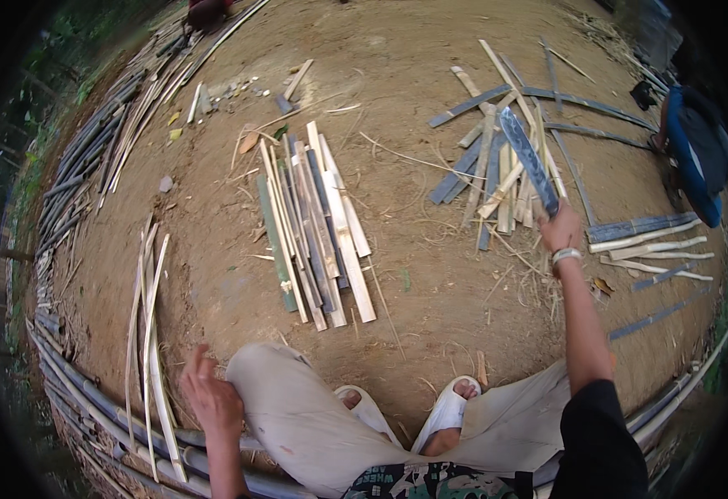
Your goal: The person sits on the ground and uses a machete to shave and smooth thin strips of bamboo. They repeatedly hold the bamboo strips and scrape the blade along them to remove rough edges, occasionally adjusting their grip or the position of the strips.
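Observation:
A machete with a broad, dark, stained blade is in my right hand, which is wrapped round its handle; the blade points up and away to the left. It hangs over a loose pile of split bamboo pieces, some pale, some grey-skinned. My left hand is beside my left knee, fingers loosely bent and apart, with nothing in it. Between the two hands, farther off, lies a bundle of bamboo strips set side by side on the ground. Long pale strips lie left of my left hand.
Bare brown soil spreads around the piles. Bamboo poles are heaped along the left edge, and more poles lie beside and behind me. A blue-rimmed dark object stands at the far right, near several cut pieces.

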